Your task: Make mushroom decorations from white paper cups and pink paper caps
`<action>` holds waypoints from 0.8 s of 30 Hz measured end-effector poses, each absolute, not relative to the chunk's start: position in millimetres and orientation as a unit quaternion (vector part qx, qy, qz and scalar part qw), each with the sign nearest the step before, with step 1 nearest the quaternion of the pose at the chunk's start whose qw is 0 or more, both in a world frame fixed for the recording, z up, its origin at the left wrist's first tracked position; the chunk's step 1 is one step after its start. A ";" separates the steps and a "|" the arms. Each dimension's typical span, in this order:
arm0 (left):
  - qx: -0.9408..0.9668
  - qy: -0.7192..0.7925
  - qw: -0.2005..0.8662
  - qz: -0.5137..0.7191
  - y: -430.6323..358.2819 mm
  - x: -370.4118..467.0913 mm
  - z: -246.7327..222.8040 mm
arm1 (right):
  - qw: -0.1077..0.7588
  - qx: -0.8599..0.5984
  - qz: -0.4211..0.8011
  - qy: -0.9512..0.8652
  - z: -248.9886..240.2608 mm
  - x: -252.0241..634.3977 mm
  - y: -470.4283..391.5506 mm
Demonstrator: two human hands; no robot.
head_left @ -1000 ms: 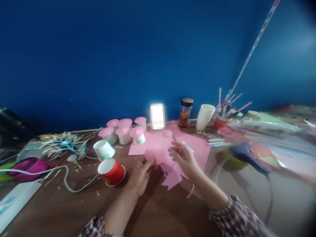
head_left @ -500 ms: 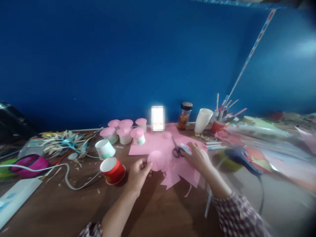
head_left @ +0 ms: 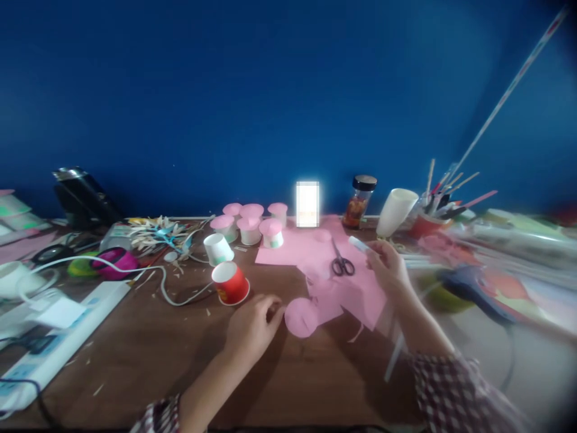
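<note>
My left hand (head_left: 256, 322) has its fingers bent together at the left edge of a pink paper circle (head_left: 301, 317), which lies near the front of the pink sheets; whether it grips the edge is too small to tell. In my right hand (head_left: 386, 264) is a white stick-like tube (head_left: 359, 244), held over the pink paper (head_left: 288, 248). Dark-handled scissors (head_left: 342, 266) rest on that paper, left of my right hand. A red cup (head_left: 231, 282) and a white cup (head_left: 219, 249) stand behind my left hand. Several cups with pink tops (head_left: 249, 230) are grouped further back.
A power strip (head_left: 67, 337) with a white cable lies at left. Behind it sit a magenta tape roll (head_left: 118, 263) and loose pale strips (head_left: 157, 234). A lidded jar (head_left: 359, 203), a tall white cup (head_left: 396, 211) and a red brush holder (head_left: 426, 224) stand at back right.
The view has shifted left. The paper circle has moved nearer to me and lies lower, with my left hand beside it. The white tube has been raised away from the scissors in my right hand.
</note>
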State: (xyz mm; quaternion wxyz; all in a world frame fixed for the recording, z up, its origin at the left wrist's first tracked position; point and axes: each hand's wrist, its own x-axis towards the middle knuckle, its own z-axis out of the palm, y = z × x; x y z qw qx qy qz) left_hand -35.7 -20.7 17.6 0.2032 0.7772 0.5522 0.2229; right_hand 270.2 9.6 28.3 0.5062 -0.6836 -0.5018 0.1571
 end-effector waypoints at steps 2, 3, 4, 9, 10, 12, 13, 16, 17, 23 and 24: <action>0.821 0.497 0.159 0.232 -19.1 -38.9 18.5 | 0.535 -0.659 0.197 -0.490 34.8 263.3 6.4; 0.842 0.457 0.156 0.239 -17.2 -39.8 17.7 | 0.554 -0.641 0.225 -0.482 38.1 259.2 3.9; 0.860 0.418 0.160 0.243 -14.9 -40.2 16.1 | 0.573 -0.618 0.262 -0.471 41.3 254.6 0.8; 0.899 0.332 0.195 0.207 -2.8 -38.0 5.5 | 0.609 -0.485 0.500 -0.380 46.8 228.0 -20.0; 0.901 0.330 0.196 0.202 -1.2 -37.8 4.4 | 0.597 -0.476 0.533 -0.365 45.8 222.3 -24.4; 0.901 0.329 0.197 0.203 1.1 -38.8 3.8 | 0.567 -0.467 0.573 -0.362 43.3 210.7 -32.3; 0.901 0.328 0.198 0.205 1.6 -39.8 4.0 | 0.548 -0.467 0.582 -0.378 42.3 205.0 -35.6; 0.900 0.320 0.204 0.212 0.5 -43.5 4.6 | 0.496 -0.472 0.568 -0.456 41.4 188.6 -42.4; 0.900 0.319 0.206 0.214 -0.3 -44.7 4.1 | 0.486 -0.474 0.557 -0.478 41.5 183.7 -43.6; 0.901 0.321 0.210 0.203 -4.1 -49.6 -2.3 | 0.483 -0.517 0.426 -0.564 34.4 169.2 -47.1; 0.902 0.320 0.210 0.200 -4.3 -49.9 -2.6 | 0.475 -0.522 0.397 -0.587 31.7 169.3 -47.8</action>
